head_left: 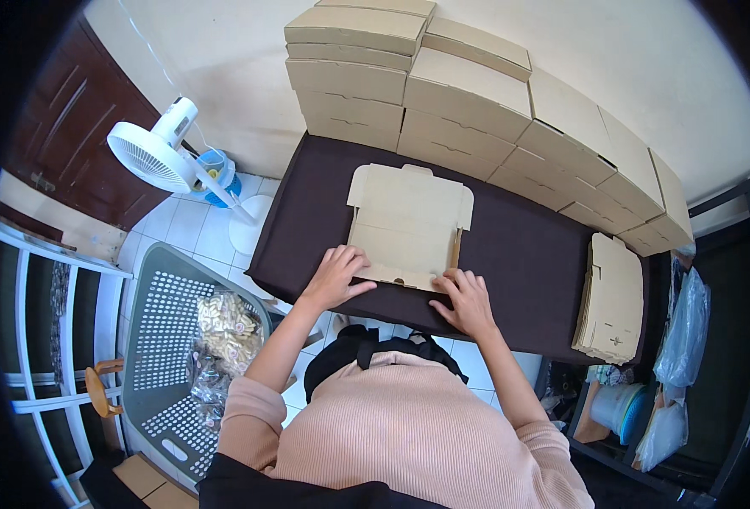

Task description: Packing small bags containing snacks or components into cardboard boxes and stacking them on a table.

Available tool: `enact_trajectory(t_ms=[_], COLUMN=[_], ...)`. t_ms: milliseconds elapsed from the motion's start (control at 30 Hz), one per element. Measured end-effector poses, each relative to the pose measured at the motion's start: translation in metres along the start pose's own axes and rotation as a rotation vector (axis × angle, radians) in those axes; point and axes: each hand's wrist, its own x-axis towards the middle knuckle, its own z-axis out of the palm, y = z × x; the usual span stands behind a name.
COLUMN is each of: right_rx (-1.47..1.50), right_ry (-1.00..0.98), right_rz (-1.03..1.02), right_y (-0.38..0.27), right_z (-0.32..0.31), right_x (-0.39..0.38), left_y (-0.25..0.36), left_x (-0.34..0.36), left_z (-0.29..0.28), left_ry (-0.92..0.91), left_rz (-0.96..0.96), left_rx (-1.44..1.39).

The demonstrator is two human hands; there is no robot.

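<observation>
A brown cardboard box, partly folded up, lies on the dark tabletop in front of me. Its lid flap stretches away flat, with small side tabs and a tongue at the far edge. Low walls stand along its near edge and right side. My left hand grips the near left corner, fingers bent over the wall and thumb along the outside. At the near right corner my right hand holds the box the same way. Part of each corner is hidden under the fingers.
Finished boxes are stacked along the wall side of the table. Flat cardboard blanks lie in a pile at the right end. To the left are a white fan and a grey-green basket with bagged items.
</observation>
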Motion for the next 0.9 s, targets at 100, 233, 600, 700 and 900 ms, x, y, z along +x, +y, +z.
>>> enact_trajectory(t_ms=[100, 233, 600, 700, 900], right_rx=[-0.08, -0.121, -0.133, -0.104, -0.089], right_ry=[0.046, 0.168, 0.175, 0.147, 0.076], right_rz=[-0.044, -0.123, -0.057, -0.031, -0.068], right_y=[0.001, 0.001, -0.005, -0.004, 0.003], right_z=[0.01, 0.03, 0.046, 0.047, 0.044], right_x=[0.004, 0.01, 0.008, 0.008, 0.009], left_y=[0.002, 0.001, 0.008, 0.008, 0.01], left_x=[0.002, 0.004, 0.005, 0.008, 0.01], left_z=[0.0, 0.007, 0.021, 0.02, 0.019], left_ry=[0.116, -0.023, -0.026, -0.055, -0.182], left_rz=[0.127, 0.142, 0.094, 0.068, 0.059], left_rx=[0.065, 0.168, 0.192, 0.138, 0.076])
